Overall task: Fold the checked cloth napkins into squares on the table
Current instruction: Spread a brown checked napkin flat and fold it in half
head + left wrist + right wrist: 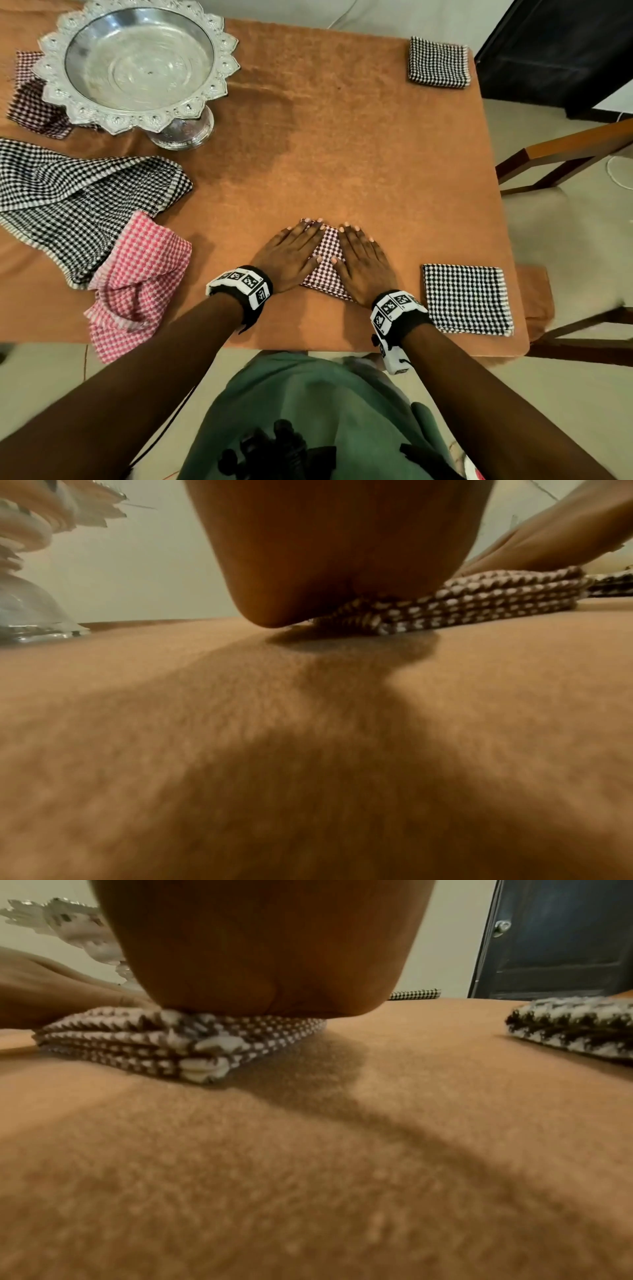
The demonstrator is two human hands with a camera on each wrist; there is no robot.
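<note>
A maroon-and-white checked napkin (327, 260), folded into a small thick square, lies near the table's front edge. My left hand (294, 253) and right hand (364, 262) press flat on it side by side, fingers straight, thumbs meeting over its middle. The left wrist view shows the heel of my left hand (335, 561) on the stacked layers of the napkin (462, 607). In the right wrist view my right hand (260, 961) bears on the napkin's (137, 1039) folded corner.
Folded black-and-white squares lie at the front right (467, 298) and back right (438, 61). Unfolded black-and-white (78, 198) and pink (137, 284) napkins are heaped at left, another maroon one (30, 102) under a silver pedestal bowl (140, 65). A chair (575, 192) stands right.
</note>
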